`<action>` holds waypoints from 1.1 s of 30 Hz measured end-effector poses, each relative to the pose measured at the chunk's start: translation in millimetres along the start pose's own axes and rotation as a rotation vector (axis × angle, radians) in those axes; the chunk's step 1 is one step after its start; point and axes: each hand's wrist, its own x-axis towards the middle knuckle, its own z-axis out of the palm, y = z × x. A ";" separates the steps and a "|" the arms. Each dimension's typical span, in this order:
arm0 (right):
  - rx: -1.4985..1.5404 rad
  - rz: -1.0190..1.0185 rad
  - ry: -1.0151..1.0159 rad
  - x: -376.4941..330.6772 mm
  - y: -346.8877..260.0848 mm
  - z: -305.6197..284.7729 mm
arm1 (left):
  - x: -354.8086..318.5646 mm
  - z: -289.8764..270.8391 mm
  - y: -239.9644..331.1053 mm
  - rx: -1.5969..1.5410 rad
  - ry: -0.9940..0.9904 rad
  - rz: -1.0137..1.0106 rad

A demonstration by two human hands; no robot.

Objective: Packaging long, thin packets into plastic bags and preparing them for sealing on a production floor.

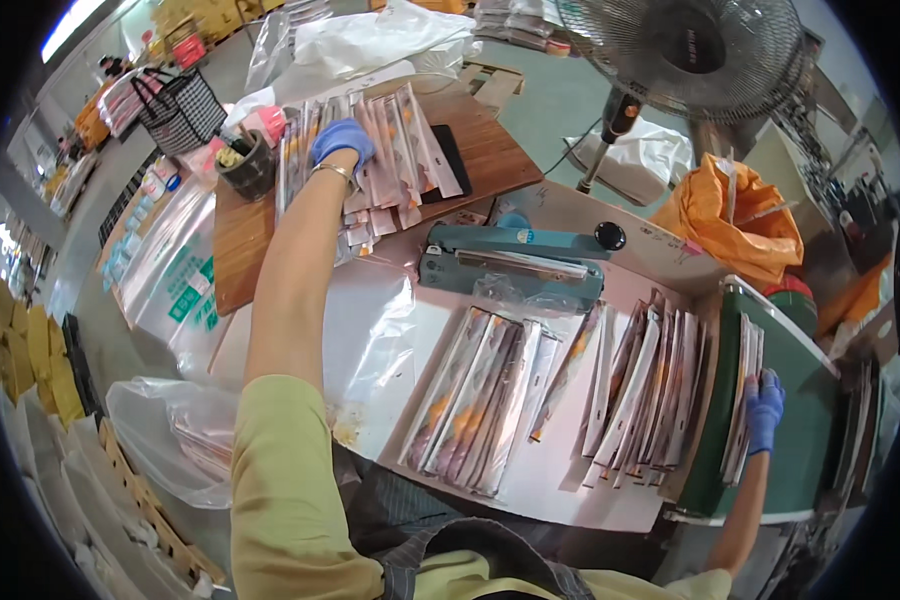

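Observation:
My left hand (342,143), in a purple glove, reaches far across to a fanned pile of flat plastic pouches (395,150) on a brown wooden board (242,245). Its fingers curl down over the pouches at the pile's left part; their tips are hidden. On the right, my gloved right hand (765,408) lies along the side of a narrow stack of pouches (740,400) standing on edge on a green conveyor belt (805,440). The fingers there are stretched out, touching the stack. Between my arms, more pouches (460,400) stand in rows on the white table (370,330).
A teal bag sealer (520,262) sits behind the rows. A dark pot (247,168) stands on the board's left corner. Beyond are a standing fan (685,55) and an orange sack (735,220). Clear plastic bags (175,435) lie at the left.

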 end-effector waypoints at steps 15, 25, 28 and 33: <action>0.229 0.330 -0.352 -30.6 -150.4 53.0 | 52.0 34.6 -28.6 0.310 0.046 0.367; 0.483 0.466 -0.119 -28.3 -98.6 155.8 | -283.1 116.4 101.5 0.199 0.975 0.858; 0.458 0.401 0.016 -36.0 -102.3 163.2 | -379.4 137.4 168.0 -0.625 -0.468 0.674; 1.170 0.637 -0.248 -68.0 -181.0 104.1 | -375.6 196.6 230.2 -0.982 -0.428 0.326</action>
